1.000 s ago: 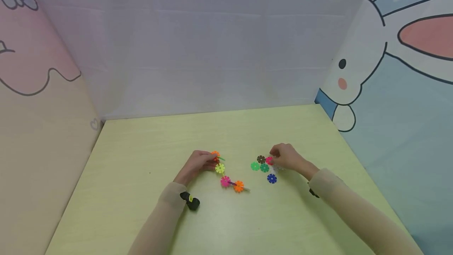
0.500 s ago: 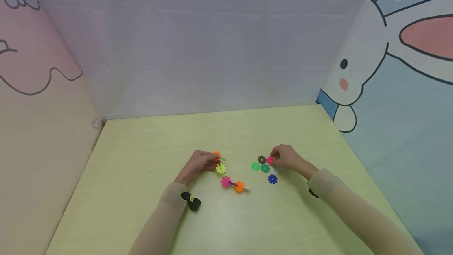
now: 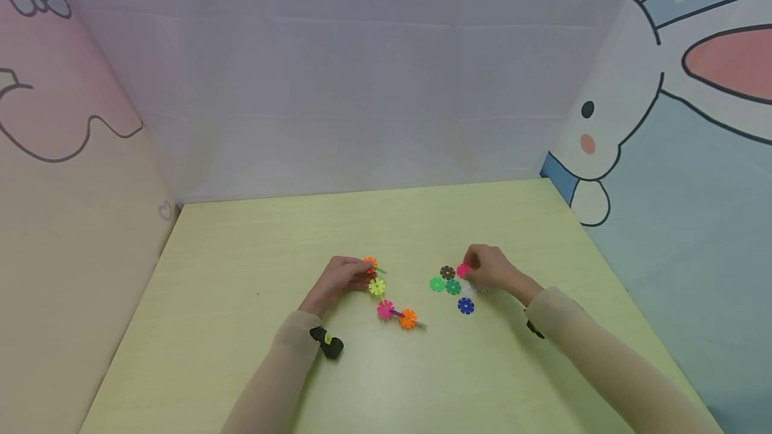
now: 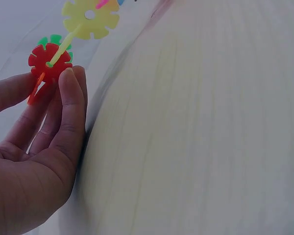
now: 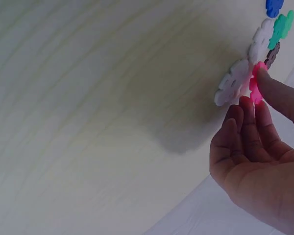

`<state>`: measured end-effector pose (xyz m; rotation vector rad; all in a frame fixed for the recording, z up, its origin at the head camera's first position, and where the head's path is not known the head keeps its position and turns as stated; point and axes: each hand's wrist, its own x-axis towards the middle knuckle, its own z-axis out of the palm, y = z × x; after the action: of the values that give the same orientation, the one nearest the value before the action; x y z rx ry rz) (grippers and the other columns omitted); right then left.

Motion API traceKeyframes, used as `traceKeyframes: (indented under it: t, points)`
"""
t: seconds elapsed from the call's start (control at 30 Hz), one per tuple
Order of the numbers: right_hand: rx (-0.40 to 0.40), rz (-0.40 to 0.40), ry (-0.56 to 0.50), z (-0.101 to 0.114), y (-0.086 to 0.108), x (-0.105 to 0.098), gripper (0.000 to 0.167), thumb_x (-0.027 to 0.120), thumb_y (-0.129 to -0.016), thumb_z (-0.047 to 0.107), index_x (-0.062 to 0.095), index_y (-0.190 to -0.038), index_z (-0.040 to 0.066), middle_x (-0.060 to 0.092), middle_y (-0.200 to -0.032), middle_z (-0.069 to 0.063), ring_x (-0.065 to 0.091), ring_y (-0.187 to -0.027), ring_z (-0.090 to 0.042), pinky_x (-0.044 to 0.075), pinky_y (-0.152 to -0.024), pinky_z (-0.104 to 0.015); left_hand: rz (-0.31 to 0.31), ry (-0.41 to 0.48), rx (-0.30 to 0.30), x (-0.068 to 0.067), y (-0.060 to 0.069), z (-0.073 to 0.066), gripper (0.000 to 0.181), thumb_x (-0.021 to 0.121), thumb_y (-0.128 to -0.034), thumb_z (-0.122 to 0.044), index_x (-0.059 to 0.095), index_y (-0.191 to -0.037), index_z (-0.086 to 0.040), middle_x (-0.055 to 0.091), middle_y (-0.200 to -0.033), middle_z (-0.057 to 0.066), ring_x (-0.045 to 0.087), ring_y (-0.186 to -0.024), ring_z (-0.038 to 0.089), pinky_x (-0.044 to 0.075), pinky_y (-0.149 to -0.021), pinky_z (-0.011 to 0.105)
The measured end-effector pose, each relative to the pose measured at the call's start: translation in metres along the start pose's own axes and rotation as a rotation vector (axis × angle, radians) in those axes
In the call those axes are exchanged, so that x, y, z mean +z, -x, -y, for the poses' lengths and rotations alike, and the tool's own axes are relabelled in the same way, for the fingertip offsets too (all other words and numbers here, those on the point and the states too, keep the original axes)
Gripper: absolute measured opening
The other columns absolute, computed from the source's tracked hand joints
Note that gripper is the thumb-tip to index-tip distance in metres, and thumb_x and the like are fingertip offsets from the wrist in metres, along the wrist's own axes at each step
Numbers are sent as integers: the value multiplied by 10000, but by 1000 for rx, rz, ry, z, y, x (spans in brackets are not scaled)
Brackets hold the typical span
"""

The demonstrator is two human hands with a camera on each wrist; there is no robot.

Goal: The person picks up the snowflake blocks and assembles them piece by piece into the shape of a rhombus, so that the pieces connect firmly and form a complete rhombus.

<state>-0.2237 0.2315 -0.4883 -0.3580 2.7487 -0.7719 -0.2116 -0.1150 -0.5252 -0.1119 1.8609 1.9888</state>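
Observation:
My left hand (image 3: 345,278) pinches one end of a chain of notched plastic snowflake discs. Near its fingertips in the left wrist view are a red disc (image 4: 50,62), a green one behind it and the edge of an orange one. From there the chain runs through a yellow disc (image 3: 376,286) and a pink disc (image 3: 385,309) to an orange disc (image 3: 407,319). My right hand (image 3: 491,266) holds a hot-pink snowflake disc (image 5: 256,83) between thumb and fingers. Beside it a white disc (image 5: 232,82) lies on the table.
Loose discs lie around the right hand: a brown one (image 3: 447,272), a light green one (image 3: 437,284), a darker green one (image 3: 454,287) and a blue one (image 3: 466,305). The pale table (image 3: 253,240) meets cloth walls at its back and sides.
The right hand and the hot-pink disc have shifted slightly, the disc now a little farther from the brown one. The left hand keeps its hold on the chain, nearly still.

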Motion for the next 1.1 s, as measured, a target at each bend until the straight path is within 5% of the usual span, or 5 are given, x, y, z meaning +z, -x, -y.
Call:
traceKeyframes:
  t: [0.47,1.1]
  points:
    - [-77,-107,-156,12,-3,3,109,726,-848,112,683,-936,64,632,-831,-3,584,-775,-177,494,-724,-359,10,-10,3,0,-1,1,243,704,-869,-146,699,-989,66,690,-917,177,673,-795,228,540,-728,352]
    - [-60,70,-600,82,-13,66,209,747,-840,146,685,-1007,37,679,-865,-57,651,-764,-193,519,-661,-320,25,-71,-32,5,-7,-5,288,716,-871,-221,714,-980,45,687,-900,140,666,-763,210,541,-710,340]
